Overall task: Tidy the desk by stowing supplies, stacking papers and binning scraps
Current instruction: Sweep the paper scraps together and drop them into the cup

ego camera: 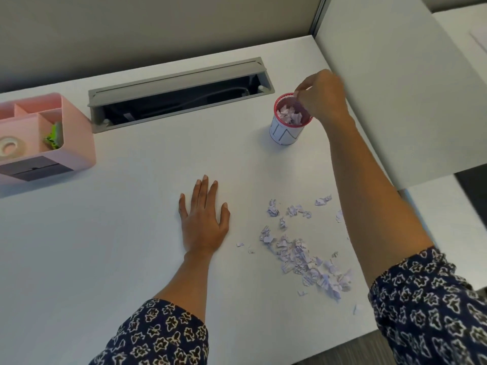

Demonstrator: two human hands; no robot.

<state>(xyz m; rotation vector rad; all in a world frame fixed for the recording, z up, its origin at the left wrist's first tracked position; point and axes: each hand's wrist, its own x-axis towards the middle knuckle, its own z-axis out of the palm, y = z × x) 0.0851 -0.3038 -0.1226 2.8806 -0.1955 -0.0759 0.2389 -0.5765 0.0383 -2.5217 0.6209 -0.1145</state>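
Observation:
A small white cup with a red rim stands on the white desk at the back right, and torn paper scraps fill it. My right hand hovers over the cup's right rim with its fingers bunched and pointing down. Whether a scrap is between the fingertips does not show. A scattered pile of crumpled paper scraps lies on the desk at the front right, beside my right forearm. My left hand rests flat on the desk, palm down with fingers straight, left of the scraps and holding nothing.
A pink desk organiser sits at the left edge with a roll of tape and green clips in it. An open grey cable tray runs along the back. A partition wall stands to the right.

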